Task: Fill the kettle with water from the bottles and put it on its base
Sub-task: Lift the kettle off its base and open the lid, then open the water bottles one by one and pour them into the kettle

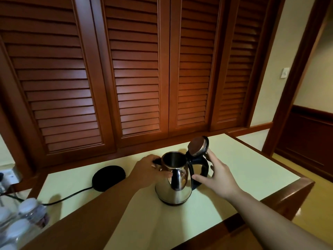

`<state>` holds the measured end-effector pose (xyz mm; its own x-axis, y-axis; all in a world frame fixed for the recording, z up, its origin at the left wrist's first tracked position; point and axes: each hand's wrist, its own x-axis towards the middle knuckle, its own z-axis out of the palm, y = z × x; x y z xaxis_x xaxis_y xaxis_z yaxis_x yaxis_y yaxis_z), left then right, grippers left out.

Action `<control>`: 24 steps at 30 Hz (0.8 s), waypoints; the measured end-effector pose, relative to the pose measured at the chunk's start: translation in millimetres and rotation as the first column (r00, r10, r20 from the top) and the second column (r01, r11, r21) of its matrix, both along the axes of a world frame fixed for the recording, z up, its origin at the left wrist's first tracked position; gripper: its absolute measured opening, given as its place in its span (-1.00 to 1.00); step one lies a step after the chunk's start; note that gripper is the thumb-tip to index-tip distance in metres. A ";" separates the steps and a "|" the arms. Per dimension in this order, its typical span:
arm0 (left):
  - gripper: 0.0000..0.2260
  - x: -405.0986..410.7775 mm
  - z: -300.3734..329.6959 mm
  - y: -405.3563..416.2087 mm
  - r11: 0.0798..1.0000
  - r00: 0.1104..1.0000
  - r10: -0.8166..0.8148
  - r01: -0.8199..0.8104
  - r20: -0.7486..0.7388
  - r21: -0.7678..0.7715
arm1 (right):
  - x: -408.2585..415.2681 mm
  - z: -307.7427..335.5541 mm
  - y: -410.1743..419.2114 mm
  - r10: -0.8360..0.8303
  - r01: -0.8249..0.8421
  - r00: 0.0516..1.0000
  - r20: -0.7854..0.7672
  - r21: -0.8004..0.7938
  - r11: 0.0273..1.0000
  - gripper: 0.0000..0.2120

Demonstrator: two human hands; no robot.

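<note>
A steel kettle (175, 188) stands on the pale tabletop (243, 170), its lid (198, 146) flipped up and the inside dark. My left hand (149, 170) wraps the kettle's upper body near the spout. Spread around the black handle (201, 170), my right hand (219, 179) has its fingers apart and close to it; contact is unclear. The round black base (109, 177) lies to the left of the kettle, its cord (72, 194) running left. Several capped water bottles (27, 219) cluster at the lower left corner.
Louvered wooden doors (137, 69) rise right behind the table. A wall socket with plugs (9, 175) sits at the far left. The table's wooden edge (297, 188) drops off at the right, with a doorway beyond it.
</note>
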<state>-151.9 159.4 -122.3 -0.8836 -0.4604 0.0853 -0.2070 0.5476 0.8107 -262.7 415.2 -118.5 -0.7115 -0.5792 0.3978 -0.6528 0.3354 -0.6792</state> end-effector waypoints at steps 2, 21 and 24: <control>-0.30 9.4 -3.8 5.9 0.998 0.999 0.038 -0.037 -0.006 0.043 | 8.1 -4.1 -0.1 -0.098 0.099 0.995 0.026 -0.006 0.995 0.05; -0.60 267.4 -84.9 28.7 0.958 0.974 0.170 -0.127 0.151 -0.258 | 172.2 -40.8 -110.9 0.382 -0.373 0.924 -0.028 0.169 0.912 -0.58; -0.63 315.1 -98.9 21.5 0.927 0.955 0.209 -0.125 0.209 -0.354 | 192.2 -31.0 -143.7 0.522 -0.509 0.852 -0.024 0.193 0.839 -0.55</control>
<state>163.2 180.9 -221.2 -0.8092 -0.5848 0.0558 -0.4837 0.7171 0.5018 -70.4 271.5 -149.4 -0.2635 -0.9183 0.2953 -0.8094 0.0439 -0.5856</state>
